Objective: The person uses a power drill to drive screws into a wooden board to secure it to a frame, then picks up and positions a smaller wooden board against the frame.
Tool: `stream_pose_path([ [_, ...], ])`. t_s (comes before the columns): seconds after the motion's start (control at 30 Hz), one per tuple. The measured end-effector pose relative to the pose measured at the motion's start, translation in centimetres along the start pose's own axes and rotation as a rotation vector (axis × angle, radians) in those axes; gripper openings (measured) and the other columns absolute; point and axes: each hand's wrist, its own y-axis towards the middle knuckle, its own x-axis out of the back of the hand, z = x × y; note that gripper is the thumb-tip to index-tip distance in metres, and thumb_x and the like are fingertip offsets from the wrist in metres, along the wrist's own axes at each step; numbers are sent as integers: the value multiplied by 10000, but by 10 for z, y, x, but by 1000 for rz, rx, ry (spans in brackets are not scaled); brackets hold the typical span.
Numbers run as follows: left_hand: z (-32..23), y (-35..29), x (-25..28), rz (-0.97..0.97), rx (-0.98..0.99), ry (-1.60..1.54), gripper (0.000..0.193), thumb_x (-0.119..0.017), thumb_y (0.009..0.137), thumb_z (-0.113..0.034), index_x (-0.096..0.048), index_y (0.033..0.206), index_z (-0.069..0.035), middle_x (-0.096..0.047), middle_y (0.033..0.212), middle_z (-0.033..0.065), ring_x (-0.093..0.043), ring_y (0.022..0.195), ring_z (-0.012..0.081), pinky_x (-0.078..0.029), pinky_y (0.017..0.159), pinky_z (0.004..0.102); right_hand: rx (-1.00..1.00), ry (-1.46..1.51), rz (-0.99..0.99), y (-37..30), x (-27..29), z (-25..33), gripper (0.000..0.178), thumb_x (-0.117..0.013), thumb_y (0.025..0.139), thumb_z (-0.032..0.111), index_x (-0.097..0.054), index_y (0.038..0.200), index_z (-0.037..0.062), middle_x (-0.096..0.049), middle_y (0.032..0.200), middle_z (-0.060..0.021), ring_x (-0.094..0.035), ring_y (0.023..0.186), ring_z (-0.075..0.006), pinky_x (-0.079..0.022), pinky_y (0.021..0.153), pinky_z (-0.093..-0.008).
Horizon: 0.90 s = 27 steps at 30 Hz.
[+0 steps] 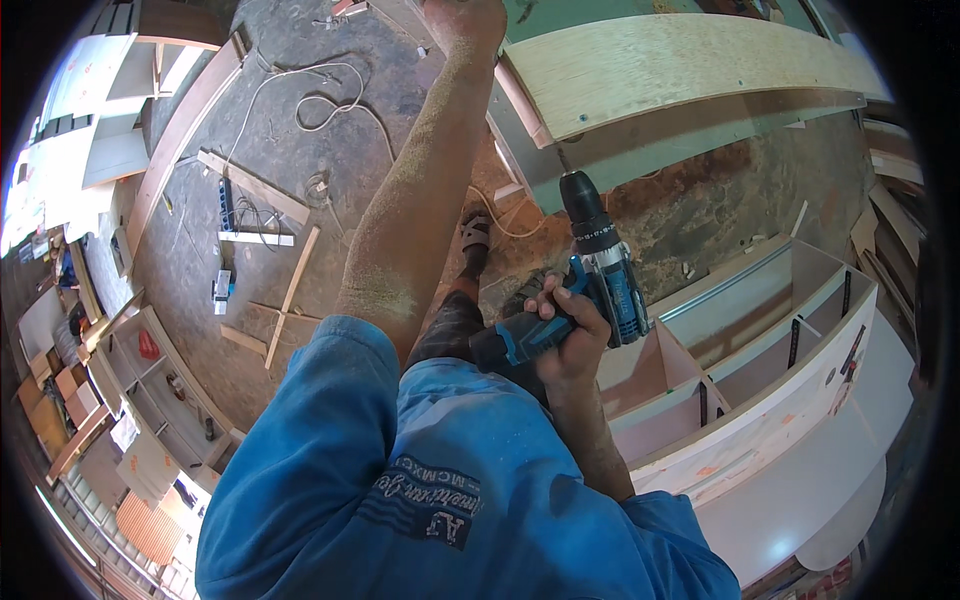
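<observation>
My right hand (578, 335) is wrapped around the handle of a blue and black cordless drill (600, 250). The bit at its black chuck points away from me, toward the near corner of a pale plywood board (690, 70); whether the tip touches wood cannot be made out. That board rests on a green-topped workbench (640, 160), and a narrow wooden strip (523, 100) meets its left end. Stretched forward, my dusty left arm reaches the top edge of the picture. There my left hand (466, 18) is partly cut off and its fingers are hidden, near the bench's left side.
An open cabinet frame (740, 360) with dividers lies at the right. On the concrete floor to the left are a white cable (345, 105), a dark power strip (226, 205) and crossed wooden sticks (292, 300). Another shelf unit (165, 385) stands farther left.
</observation>
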Motion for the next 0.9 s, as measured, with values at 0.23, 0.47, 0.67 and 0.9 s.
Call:
stream_pose_path([
  [0.23,2,0,-1,-4,-20,74,555,-574,747,-37,-580,1289,82,-723,1049,222,-695,993,316,-538,835,381,72,-78,-28,3,-3,-2,158,-639,895,95,-616,1000,-20,-598,740,-63,-586,721,-163,-501,835,-324],
  [0.47,14,0,-7,-39,5,105,690,-606,744,-67,-480,1397,119,-697,1112,285,-681,1049,371,-531,891,392,120,-89,-36,8,0,-3,155,-644,890,77,-611,1005,-22,-599,784,-66,-580,725,-161,-501,831,-327],
  [0.67,28,9,-7,-71,26,287,777,-668,749,-142,-433,1447,106,-641,1219,341,-635,1160,422,-512,967,419,211,-168,-38,10,0,-4,138,-657,872,65,-641,955,-44,-597,808,-69,-563,727,-159,-479,844,-342],
  [0.9,23,5,-10,-71,95,354,786,-667,788,-195,-402,1463,109,-577,1305,352,-568,1242,442,-461,1040,440,225,-184,20,12,7,-7,165,-657,878,67,-637,1009,-33,-617,839,-88,-588,779,-173,-479,826,-333],
])
